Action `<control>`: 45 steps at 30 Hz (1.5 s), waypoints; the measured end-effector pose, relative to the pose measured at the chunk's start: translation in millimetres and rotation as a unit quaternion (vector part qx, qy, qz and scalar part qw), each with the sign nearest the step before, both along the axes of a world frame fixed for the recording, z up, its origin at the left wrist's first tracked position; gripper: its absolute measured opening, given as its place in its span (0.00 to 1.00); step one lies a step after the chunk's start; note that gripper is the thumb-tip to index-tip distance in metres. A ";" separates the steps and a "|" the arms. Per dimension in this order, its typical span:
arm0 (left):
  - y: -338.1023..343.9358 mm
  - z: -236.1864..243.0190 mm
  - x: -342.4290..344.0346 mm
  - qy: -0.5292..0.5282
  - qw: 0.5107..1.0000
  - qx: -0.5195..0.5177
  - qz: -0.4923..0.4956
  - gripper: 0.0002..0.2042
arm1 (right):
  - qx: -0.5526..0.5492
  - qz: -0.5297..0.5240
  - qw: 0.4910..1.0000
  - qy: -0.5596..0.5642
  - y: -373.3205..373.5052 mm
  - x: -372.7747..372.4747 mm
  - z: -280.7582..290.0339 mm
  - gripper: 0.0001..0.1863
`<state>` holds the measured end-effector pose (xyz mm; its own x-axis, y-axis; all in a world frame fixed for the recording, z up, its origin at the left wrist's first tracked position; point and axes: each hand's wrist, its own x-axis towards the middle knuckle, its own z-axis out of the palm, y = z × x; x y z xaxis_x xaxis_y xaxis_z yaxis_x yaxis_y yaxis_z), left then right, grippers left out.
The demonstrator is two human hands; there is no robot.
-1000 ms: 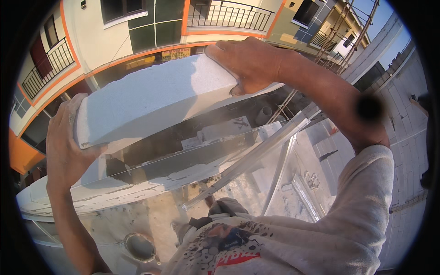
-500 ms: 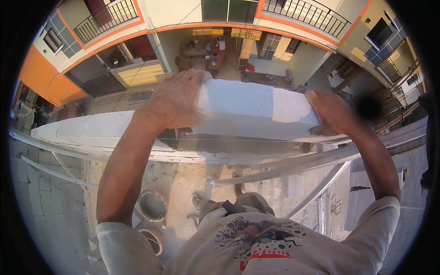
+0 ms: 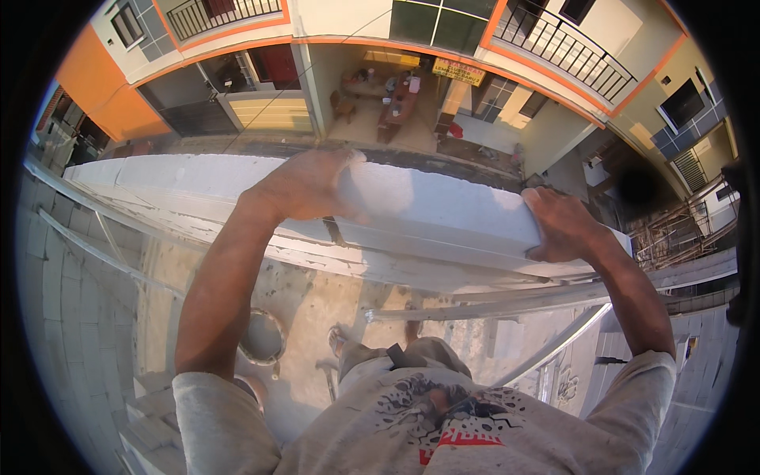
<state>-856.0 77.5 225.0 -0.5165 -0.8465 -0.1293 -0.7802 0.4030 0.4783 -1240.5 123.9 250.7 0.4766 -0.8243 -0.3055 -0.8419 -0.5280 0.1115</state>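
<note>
A long white lightweight concrete block [image 3: 443,198] lies along the top of a low white block wall [image 3: 182,176] in front of me. My left hand [image 3: 313,186] is closed over its left end, fingers over the far edge. My right hand [image 3: 562,226] grips the right end, thumb on the near face. The block looks level with its left neighbour, and grey mortar [image 3: 334,231] shows at the joint below my left hand. Whether my hands still bear its weight I cannot tell.
Below the wall, a round bucket [image 3: 263,336] stands on the dusty floor near my feet. Metal bars [image 3: 491,305] run across at right. Blocks [image 3: 150,423] are stacked at lower left. Beyond the wall, the ground drops to a street-level building with a balcony [image 3: 562,49].
The block has come down onto the wall, covering the mortar bed that showed beneath it. Both hands have gone down with it, still gripping its ends. My view has tilted slightly.
</note>
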 end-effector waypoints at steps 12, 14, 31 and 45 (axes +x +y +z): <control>9.4 -4.5 7.6 -0.019 0.999 -0.007 0.042 0.45 | -0.022 0.004 1.000 0.010 9.5 12.9 -12.2 0.39; 10.0 -6.8 7.9 -0.020 0.999 -0.023 0.038 0.46 | -0.023 0.006 1.000 -0.005 9.9 12.2 -13.5 0.39; -1.4 -30.4 21.0 0.097 0.994 -0.004 0.057 0.34 | 0.093 -0.122 0.977 -0.146 14.4 -17.7 -9.5 0.45; -18.3 -25.2 15.7 0.086 0.991 0.070 0.078 0.29 | 0.048 -0.296 0.952 -0.057 62.3 -122.1 37.4 0.54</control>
